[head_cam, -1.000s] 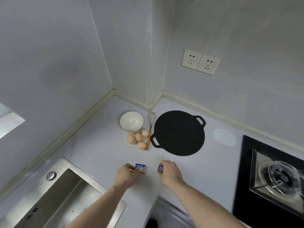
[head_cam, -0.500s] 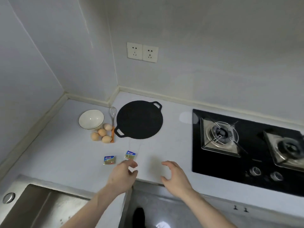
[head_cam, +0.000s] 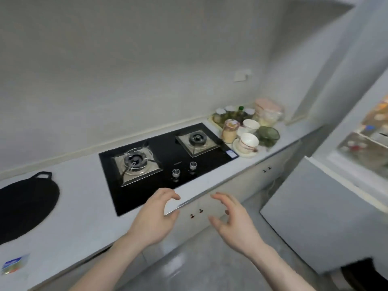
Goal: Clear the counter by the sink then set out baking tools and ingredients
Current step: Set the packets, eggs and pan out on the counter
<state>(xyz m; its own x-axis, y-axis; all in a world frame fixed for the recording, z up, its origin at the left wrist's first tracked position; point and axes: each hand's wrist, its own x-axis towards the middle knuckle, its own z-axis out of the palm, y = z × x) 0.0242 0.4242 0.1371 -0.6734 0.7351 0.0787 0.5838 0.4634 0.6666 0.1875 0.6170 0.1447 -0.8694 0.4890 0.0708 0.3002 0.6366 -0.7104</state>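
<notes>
My left hand point(head_cam: 154, 217) hovers over the counter's front edge near the stove, fingers loosely curved, holding nothing. My right hand point(head_cam: 233, 221) is out past the counter edge over the floor, fingers spread and relaxed, also holding nothing. The black round griddle pan point(head_cam: 25, 204) lies on the white counter point(head_cam: 84, 223) at the far left. One small blue butter packet point(head_cam: 13, 265) lies at the bottom left corner. The bowl, eggs and whisk are out of view.
A black two-burner gas stove point(head_cam: 168, 158) fills the middle of the counter. Jars, white cups on saucers and a green glass bowl point(head_cam: 268, 134) crowd the far right end. An open fridge door point(head_cam: 327, 217) stands at right, with its shelves behind it.
The view has swung right, from the sink corner to the stove and fridge. Both hands let go of the butter packets a second ago and have moved right with nothing in them.
</notes>
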